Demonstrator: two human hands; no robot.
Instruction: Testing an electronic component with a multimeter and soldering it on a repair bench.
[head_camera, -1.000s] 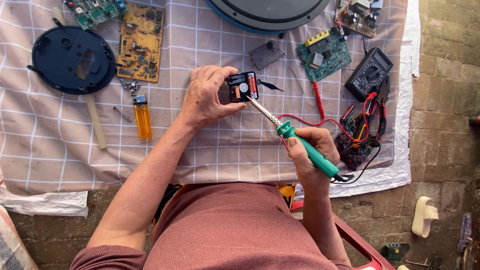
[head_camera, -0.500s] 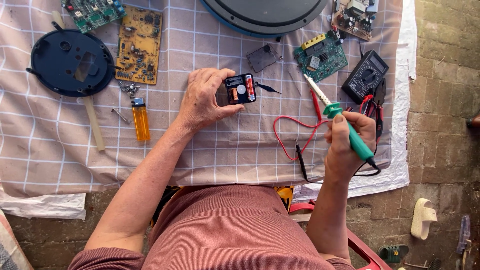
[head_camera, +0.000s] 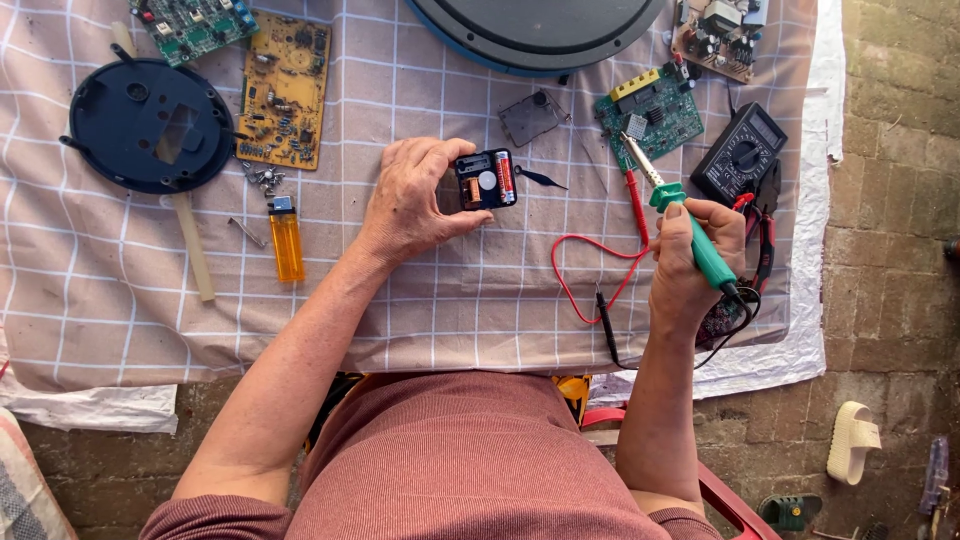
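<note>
Over the checked cloth (head_camera: 420, 300), left hand (head_camera: 410, 200) grip around black module (head_camera: 486, 179), right hand (head_camera: 685, 262) clenching soldering iron (head_camera: 690, 230).

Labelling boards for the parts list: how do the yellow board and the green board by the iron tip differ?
The yellow board is a tall rectangle; the green board looks smaller and squarer. The yellow board lies left of the left hand, beside the black disc; the green board lies right, just beyond the soldering iron tip. The green board carries a yellow connector strip, the yellow one does not. Both lie flat on the checked cloth, components up.
</note>
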